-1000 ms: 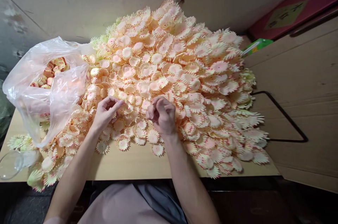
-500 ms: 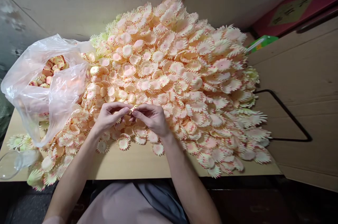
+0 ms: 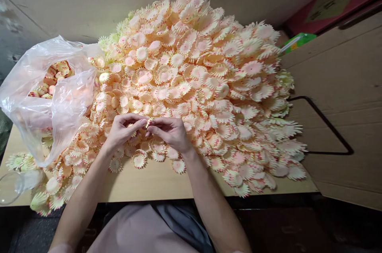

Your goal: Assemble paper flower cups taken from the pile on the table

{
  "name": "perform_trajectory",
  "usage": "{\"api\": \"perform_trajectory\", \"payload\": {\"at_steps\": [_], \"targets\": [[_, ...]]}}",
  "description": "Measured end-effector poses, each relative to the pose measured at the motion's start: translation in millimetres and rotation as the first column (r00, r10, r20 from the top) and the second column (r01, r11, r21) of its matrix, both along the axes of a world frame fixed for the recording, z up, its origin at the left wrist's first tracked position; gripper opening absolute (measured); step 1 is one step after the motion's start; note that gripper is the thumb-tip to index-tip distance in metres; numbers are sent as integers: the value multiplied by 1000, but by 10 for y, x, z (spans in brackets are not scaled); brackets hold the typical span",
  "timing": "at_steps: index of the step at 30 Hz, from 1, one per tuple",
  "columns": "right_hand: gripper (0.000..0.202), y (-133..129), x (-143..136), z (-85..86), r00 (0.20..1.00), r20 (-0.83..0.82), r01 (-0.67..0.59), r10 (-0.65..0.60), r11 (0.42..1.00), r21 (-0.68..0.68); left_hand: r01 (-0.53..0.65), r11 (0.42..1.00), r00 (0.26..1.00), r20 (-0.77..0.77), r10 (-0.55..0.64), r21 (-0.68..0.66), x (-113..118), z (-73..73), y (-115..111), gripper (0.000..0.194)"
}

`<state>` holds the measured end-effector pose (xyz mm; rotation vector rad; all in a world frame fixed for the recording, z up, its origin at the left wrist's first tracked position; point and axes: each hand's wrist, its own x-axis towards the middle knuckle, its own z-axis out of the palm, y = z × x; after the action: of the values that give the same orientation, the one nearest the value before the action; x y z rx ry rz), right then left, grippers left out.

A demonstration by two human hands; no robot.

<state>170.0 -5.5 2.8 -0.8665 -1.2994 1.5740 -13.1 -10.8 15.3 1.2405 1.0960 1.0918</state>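
Observation:
Between my fingertips is a small curled cream flower piece [image 3: 149, 122] with a fringed edge, like an artificial petal layer. My left hand [image 3: 125, 129] pinches it from the left, thumb on top. From the other side my right hand [image 3: 172, 133] grips it between thumb and fingers. Another cream piece [image 3: 133, 130] shows partly under my left fingers; most of it is hidden. Both hands are above the near side of a large heap of similar fringed flower pieces [image 3: 197, 74], pale pink and cream with red-tipped edges.
A translucent plastic bag [image 3: 26, 74] on the left holds tightly curled flower pieces [image 3: 56, 73]. Near the table's [image 3: 143, 187] left corner stands a clear round container [image 3: 11, 188]. Cardboard [image 3: 340, 113] with a black metal bar [image 3: 331, 125] borders the right side. A wall rises behind the heap.
The view has shifted slightly. Both hands stay together around the flower piece, which has turned a little between the fingertips; my right thumb sits slightly lower.

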Motion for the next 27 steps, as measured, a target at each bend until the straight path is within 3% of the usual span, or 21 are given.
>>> {"api": "perform_trajectory", "payload": {"at_steps": [9, 15, 27], "targets": [[14, -27, 0, -17, 998, 41, -52, 50, 997, 62, -15, 1000, 999, -31, 16, 21, -11, -7, 7, 26], [11, -20, 3, -54, 996, 86, -11, -1, 991, 131, -45, 998, 996, -73, 48, 40, 26, -8, -6, 28], [18, -19, -11, -74, 991, 133, 12, -31, 990, 142, -58, 997, 994, -96, 62, 46, 32, -3, -25, 29]]}}
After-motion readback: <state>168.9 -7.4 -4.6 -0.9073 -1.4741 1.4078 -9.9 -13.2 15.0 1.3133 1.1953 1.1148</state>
